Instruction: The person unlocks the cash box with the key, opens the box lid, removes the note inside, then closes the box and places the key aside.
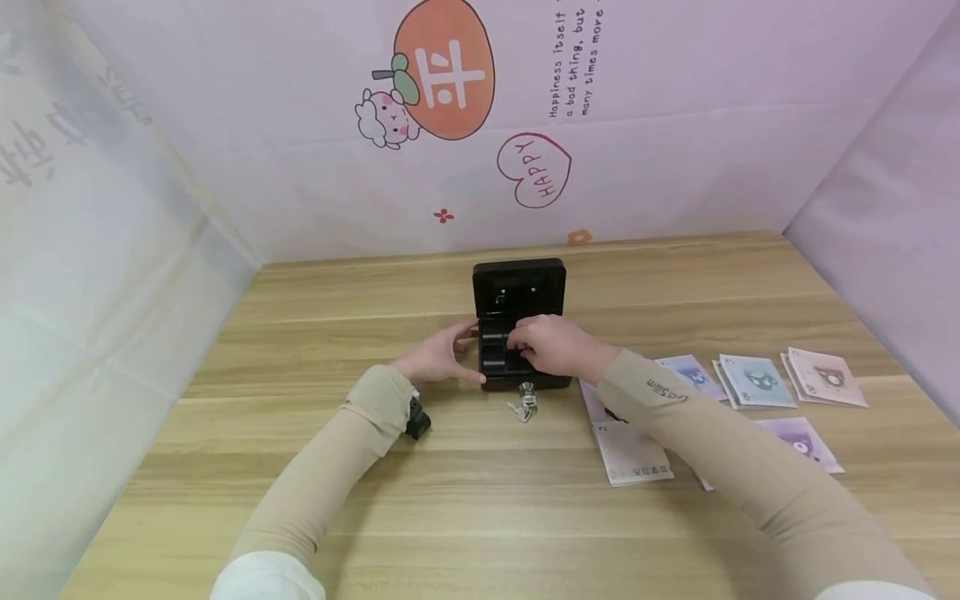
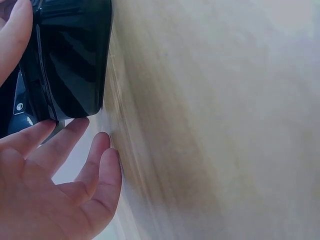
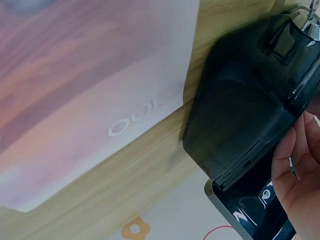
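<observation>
A small black cash box [image 1: 495, 382] stands on the wooden table, its lid [image 1: 519, 287] raised at the back. Compartments [image 1: 492, 354] show inside on the left. My left hand [image 1: 437, 353] holds the box's left end, thumb at the front corner and fingertips at the rear edge. Over the box, my right hand [image 1: 558, 343] reaches in from the right with bent fingers; the fingertips are partly hidden, and I cannot tell whether they grip anything inside. A silver lock [image 1: 528, 389] sits at the box's front, with keys [image 1: 522, 412] hanging from it.
Right of the box lie play banknotes: a pale one [image 1: 632, 454], a blue one [image 1: 693, 375], a green one [image 1: 757, 382], a pinkish one [image 1: 827, 377] and a purple one [image 1: 802, 444]. My right sleeve [image 1: 705, 425] crosses over some. A printed cloth [image 1: 322, 167] rises behind the table.
</observation>
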Tool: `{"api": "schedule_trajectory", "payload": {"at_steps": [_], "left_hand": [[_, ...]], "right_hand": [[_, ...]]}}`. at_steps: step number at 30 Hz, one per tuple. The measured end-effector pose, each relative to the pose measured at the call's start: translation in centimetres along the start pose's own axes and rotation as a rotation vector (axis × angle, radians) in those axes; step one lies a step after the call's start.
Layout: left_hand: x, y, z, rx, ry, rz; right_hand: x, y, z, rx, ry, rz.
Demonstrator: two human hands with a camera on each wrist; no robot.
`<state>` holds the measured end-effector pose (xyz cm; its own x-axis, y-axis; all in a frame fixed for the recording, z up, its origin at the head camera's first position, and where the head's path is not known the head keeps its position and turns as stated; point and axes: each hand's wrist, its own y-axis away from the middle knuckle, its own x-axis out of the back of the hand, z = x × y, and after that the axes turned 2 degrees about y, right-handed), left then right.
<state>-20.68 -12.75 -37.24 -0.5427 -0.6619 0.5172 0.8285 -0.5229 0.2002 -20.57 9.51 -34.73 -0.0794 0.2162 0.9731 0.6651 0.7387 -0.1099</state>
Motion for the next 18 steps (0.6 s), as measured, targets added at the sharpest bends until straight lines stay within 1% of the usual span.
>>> {"api": "schedule_trajectory", "payload": {"at_steps": [6, 11, 15, 18], "left_hand": [[-0.13, 0.05, 0.17, -0.002, -0.012, -0.005], [-0.06, 0.05, 0.18, -0.005, -0.059, 0.0], [0.06, 0.14, 0.09, 0.015, -0.109, 0.015], [0.16, 0.27, 0.08, 0.035, -0.108, 0.018]], "right_hand": [[-0.12, 0.02, 0.04, 0.002, -0.005, 0.0], [-0.09, 0.04, 0.08, 0.004, 0.005, 0.017], [-0.12, 0.01, 0.09, 0.001, 0.0, 0.008], [-0.31, 0.03, 0.22, -0.002, -0.005, 0.001]]}}
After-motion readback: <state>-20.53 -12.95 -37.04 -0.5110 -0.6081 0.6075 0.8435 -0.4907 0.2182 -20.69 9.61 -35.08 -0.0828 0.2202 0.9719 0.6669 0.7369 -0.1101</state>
